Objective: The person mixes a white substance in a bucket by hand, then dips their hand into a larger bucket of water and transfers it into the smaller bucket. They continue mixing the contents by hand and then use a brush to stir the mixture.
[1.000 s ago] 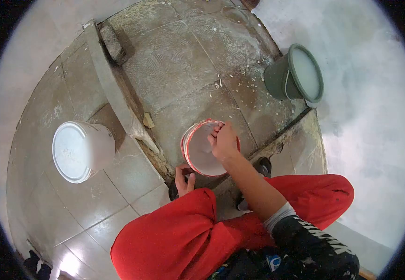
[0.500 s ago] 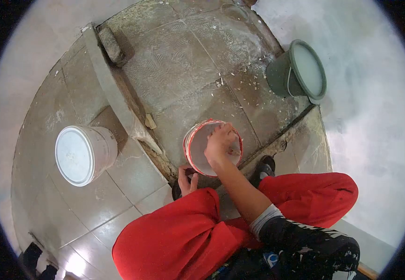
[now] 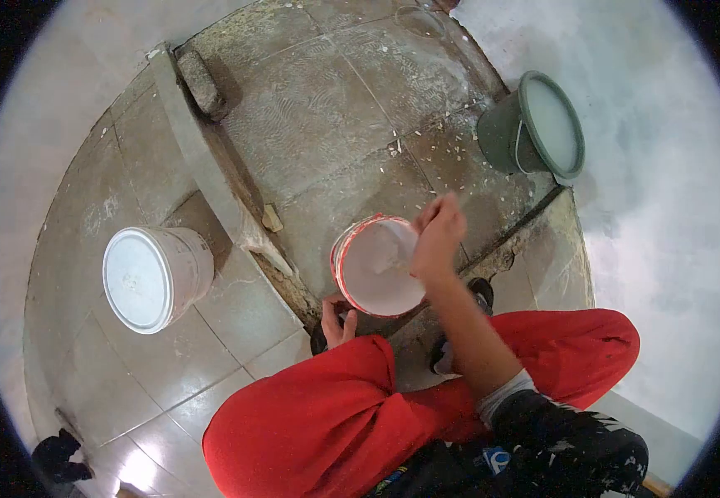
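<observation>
Between my feet stands a bucket with an orange-red rim (image 3: 336, 267), holding a pale, milky mix with a thicker lump near its middle. My right hand (image 3: 440, 241) is raised over the bucket's right edge with its fingers drawn together. Motion blurs the fingertips, and what they hold, if anything, cannot be made out. My left hand (image 3: 339, 321) is low at the bucket's near left side, its bent fingers against the outer wall and partly hidden.
A lidded white bucket (image 3: 137, 280) stands on the tiles at left. At right, a green bucket (image 3: 501, 137) holds cloudy liquid. A raised ledge (image 3: 198, 153) borders the dusty tiled area, with a stone block (image 3: 200, 83) beside it. A dark shape (image 3: 59, 456) is at lower left.
My right hand has come up out of the bucket and moved right, past its rim. My left hand stays at the bucket's side. The dark shape at lower left has shifted.
</observation>
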The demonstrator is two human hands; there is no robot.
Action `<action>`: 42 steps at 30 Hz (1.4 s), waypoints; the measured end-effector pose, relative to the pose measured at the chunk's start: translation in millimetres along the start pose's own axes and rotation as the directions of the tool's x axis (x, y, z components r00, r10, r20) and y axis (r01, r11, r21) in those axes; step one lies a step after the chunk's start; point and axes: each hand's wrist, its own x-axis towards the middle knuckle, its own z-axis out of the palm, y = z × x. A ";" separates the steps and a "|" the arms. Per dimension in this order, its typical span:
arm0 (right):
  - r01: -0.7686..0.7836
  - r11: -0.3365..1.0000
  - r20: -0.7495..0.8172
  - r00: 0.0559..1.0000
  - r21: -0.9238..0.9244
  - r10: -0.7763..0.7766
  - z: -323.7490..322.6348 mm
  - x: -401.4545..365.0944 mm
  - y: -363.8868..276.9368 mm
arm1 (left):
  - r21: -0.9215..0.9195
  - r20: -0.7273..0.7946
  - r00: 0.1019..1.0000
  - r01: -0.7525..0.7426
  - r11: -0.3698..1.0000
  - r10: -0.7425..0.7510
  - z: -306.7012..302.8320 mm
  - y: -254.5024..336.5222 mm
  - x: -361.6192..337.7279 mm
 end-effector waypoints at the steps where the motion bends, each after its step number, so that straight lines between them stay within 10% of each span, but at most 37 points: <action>1: 0.002 1.000 -0.003 1.000 0.000 -0.002 1.0 15.2 -6.4 | -0.017 0.028 1.000 -0.002 1.000 0.002 -2.3 -7.0 -2.3; 4: 0.187 0.948 -0.175 0.956 -0.259 -0.236 -8.2 41.2 -24.3 | -0.004 -0.019 1.000 0.003 1.000 -0.003 2.8 -0.7 -3.9; 6: -0.171 0.971 -0.038 0.985 -0.168 0.167 -26.6 37.4 -34.6 | -0.033 0.018 1.000 0.017 0.999 -0.016 -4.2 -17.1 -5.3; 13: -0.519 0.826 -0.005 0.847 -0.221 0.532 -17.2 -14.1 12.2 | -0.043 0.030 0.997 0.072 0.996 -0.071 -2.5 -4.6 -4.5; 15: 0.112 0.692 0.111 0.993 -0.713 -0.046 -22.9 -14.6 22.1 | -0.082 0.018 0.998 0.068 0.994 -0.067 0.3 -7.7 -5.7; 18: 0.446 0.361 0.357 0.888 -0.819 -0.289 -20.1 5.6 -19.1 | -0.118 0.025 0.996 0.093 0.989 -0.091 -3.0 -5.7 -6.6; 24: 0.760 -0.079 0.736 0.645 -0.645 0.203 -33.8 54.9 -54.1 | -0.087 -0.017 0.998 0.063 0.994 -0.065 2.5 -4.8 -7.8; 25: 0.760 -0.083 0.736 0.646 -0.644 0.203 -32.9 57.7 -54.6 | -0.091 -0.048 0.997 0.058 0.994 -0.063 5.3 -0.5 -7.2; 27: 0.933 -0.072 0.885 0.357 -0.352 0.299 -31.4 61.1 -51.5 | -0.095 0.010 0.998 0.063 0.993 -0.062 -0.4 -5.1 -4.0; 33: 0.983 0.025 0.903 0.155 -0.180 0.401 -26.7 79.4 -28.6 | -0.106 0.052 0.998 0.052 0.993 -0.046 -3.4 -11.7 -4.3; 42: 0.840 0.341 0.831 0.210 -0.423 0.514 -24.9 91.7 -33.8 | -0.109 0.051 0.996 0.080 0.991 -0.075 -3.3 -12.3 -2.9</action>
